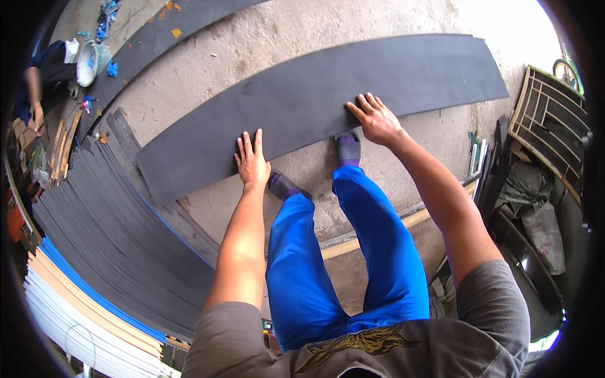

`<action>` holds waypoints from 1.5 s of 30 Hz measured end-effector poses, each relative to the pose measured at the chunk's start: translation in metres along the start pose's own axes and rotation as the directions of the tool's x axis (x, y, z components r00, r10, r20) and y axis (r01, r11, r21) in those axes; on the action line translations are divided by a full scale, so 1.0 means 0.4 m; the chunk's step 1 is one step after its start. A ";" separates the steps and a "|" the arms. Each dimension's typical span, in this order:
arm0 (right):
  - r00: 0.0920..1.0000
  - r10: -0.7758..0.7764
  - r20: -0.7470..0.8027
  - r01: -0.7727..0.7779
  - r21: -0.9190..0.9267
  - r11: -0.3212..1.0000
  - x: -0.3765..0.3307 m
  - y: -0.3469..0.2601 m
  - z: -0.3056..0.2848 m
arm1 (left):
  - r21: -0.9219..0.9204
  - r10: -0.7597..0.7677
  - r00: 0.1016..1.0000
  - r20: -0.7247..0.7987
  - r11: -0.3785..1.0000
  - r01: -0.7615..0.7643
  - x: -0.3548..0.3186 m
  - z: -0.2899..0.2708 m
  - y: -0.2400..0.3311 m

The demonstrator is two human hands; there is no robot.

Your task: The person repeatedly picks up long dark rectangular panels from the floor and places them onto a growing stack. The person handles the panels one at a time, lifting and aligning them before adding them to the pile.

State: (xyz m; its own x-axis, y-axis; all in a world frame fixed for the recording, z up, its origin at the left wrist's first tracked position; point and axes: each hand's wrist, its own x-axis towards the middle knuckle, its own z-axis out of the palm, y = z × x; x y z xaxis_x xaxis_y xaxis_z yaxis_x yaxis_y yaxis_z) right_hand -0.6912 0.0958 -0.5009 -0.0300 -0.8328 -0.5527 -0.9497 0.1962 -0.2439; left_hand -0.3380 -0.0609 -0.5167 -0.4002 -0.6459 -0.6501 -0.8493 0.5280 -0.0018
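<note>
Left hand (pixel 253 167) plus right hand (pixel 379 123): 2. Dark board (pixel 296 94) beneath: 1 uppermost, layers unclear. Slippers (pixel 348 150): 2. Co-worker (pixel 53 70): 1. Whitish bucket (pixel 85 70): 1. Grey strips (pixel 120 233), stacked: many, uncountable.

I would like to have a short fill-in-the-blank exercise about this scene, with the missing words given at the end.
1. The long, flat, dark grey board is touched by the bare right hand and the bare ____ hand.
2. The person's long cloth trousers are ____ in colour.
3. Of left and right, the tan-and-black lattice panel is on the picture's ____ side.

Missing words: left; blue; right.
</note>
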 end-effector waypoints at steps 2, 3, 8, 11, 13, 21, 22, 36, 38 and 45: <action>0.996 -0.040 -0.078 0.042 0.025 0.999 -0.028 -0.005 -0.066 | -0.011 0.033 0.996 -0.082 0.999 -0.034 -0.032 -0.028 -0.028; 0.994 -0.047 -0.095 0.051 0.041 0.998 -0.045 0.003 -0.093 | -0.024 0.069 0.989 -0.131 0.997 -0.073 -0.048 -0.052 -0.035; 0.968 0.050 -0.248 -0.034 0.071 0.997 -0.126 0.056 -0.186 | -0.215 0.150 0.971 -0.187 0.958 -0.189 -0.103 -0.166 -0.089; 0.984 0.134 -0.113 -0.115 0.159 0.981 -0.117 0.114 -0.171 | -0.094 0.190 0.972 -0.139 0.974 -0.204 -0.094 -0.206 -0.094; 0.993 0.096 -0.076 -0.079 0.201 0.976 -0.114 0.130 -0.172 | -0.136 0.117 0.991 -0.068 0.983 -0.126 -0.086 -0.214 -0.079; 0.966 0.244 0.086 -0.254 0.139 0.957 -0.269 0.247 -0.194 | -0.128 0.101 0.994 -0.049 0.986 -0.106 -0.121 -0.265 -0.050; 0.964 0.249 0.093 -0.260 0.141 0.955 -0.292 0.233 -0.212 | -0.128 0.093 0.995 -0.044 0.987 -0.098 -0.155 -0.279 -0.050; 0.980 0.094 -0.175 -0.053 0.224 0.973 -0.529 -0.026 -0.737 | -0.317 -0.140 0.974 -0.179 0.945 0.077 -0.718 -0.667 -0.131; 0.984 0.010 -0.179 0.021 0.174 0.984 -0.515 -0.077 -0.780 | -0.329 -0.201 0.958 -0.205 0.936 0.126 -0.815 -0.678 -0.162; 0.978 -0.142 -0.150 0.139 -0.032 0.990 -0.494 -0.219 -0.897 | -0.404 -0.340 0.892 -0.298 0.892 0.205 -1.055 -0.669 -0.237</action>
State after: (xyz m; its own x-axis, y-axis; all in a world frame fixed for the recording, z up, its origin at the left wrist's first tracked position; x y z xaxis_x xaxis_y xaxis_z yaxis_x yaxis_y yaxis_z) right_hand -0.7140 0.0574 -0.0844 0.0587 -0.9204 -0.3866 -0.9542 0.0622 -0.2928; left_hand -0.1809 0.0142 -0.0387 -0.1710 -0.9200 -0.3527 -0.9783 0.1160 0.1718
